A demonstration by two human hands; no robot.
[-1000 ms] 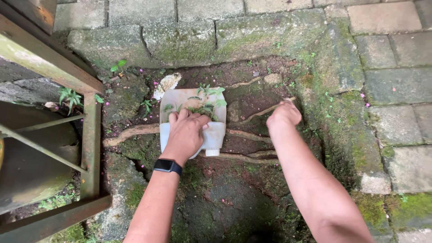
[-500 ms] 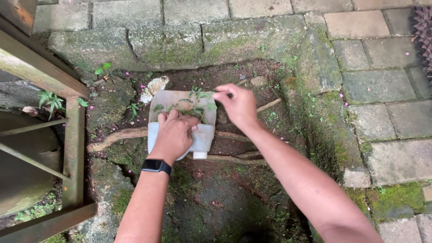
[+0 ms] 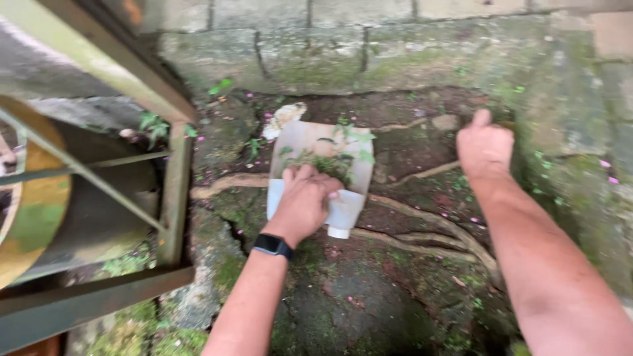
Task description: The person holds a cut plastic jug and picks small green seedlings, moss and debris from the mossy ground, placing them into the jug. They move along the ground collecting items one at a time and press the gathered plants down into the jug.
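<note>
A mossy stone wall (image 3: pixel 369 53) runs across the top of the frame, above a hollow of dark, damp soil (image 3: pixel 369 303) crossed by pale roots (image 3: pixel 422 221). At the left edge stands a rusty metal frame (image 3: pixel 175 198) with a round drum (image 3: pixel 33 198) behind it. In the middle of the frame a cut white plastic jug (image 3: pixel 310 142) lies on the soil, its open side up and its neck pointing toward the bottom of the frame, with small green weeds (image 3: pixel 330 161) piled inside. The left hand (image 3: pixel 304 201), a black watch (image 3: pixel 272 246) on its wrist, rests on the jug's lower part, fingers curled over the weeds and the jug's rim, pressing them down. The right hand (image 3: pixel 484 148), at the upper right of the hollow and well apart from the jug, is loosely closed with one finger raised; whether it holds anything cannot be told. Pink petals (image 3: pixel 605 163) dot the stone at right.
</note>
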